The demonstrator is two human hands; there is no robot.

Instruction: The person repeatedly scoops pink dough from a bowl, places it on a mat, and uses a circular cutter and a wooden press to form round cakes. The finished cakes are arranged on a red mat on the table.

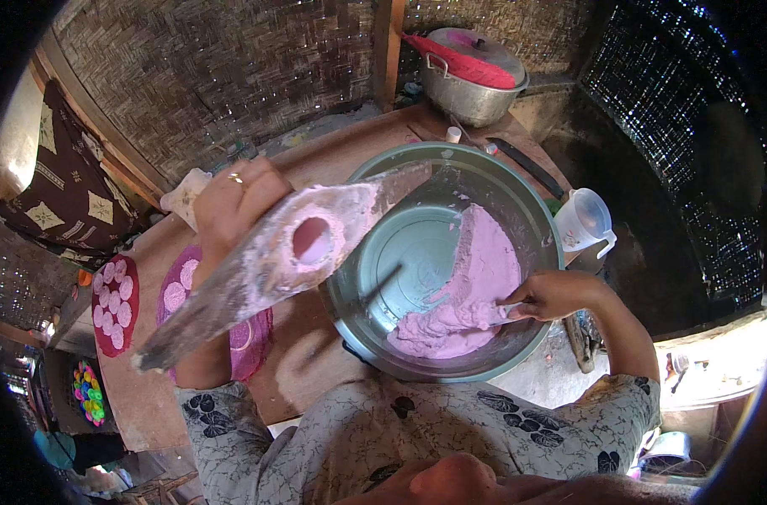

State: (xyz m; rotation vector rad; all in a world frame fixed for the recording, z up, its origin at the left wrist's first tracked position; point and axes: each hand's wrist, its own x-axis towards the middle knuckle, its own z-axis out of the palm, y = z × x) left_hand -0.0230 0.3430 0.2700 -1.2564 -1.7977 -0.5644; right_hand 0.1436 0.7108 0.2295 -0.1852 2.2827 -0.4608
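My left hand (pixel 235 199) grips a long wooden press (pixel 248 281) and holds it aslant above the table and the basin's left rim. Pink dough is smeared around the round hole in its widened middle, with more pink inside. Beyond my fingers juts a pale, dough-coated piece (pixel 188 192); how it joins the press is hidden. My right hand (pixel 557 295) reaches over the right rim of a large grey-green basin (pixel 404 252). Its fingers pinch a pale utensil, perhaps a spoon, its tip in the pink dough (pixel 481 265) heaped along the basin's right side.
On the wooden table (pixel 308 341), pink dough rounds lie on a red mat (pixel 114 341) and a purple woven mat (pixel 251 334) at left. A lidded metal pot (pixel 469 101) stands behind. Right of the basin are a knife (pixel 529 167) and a plastic measuring jug (pixel 582 218).
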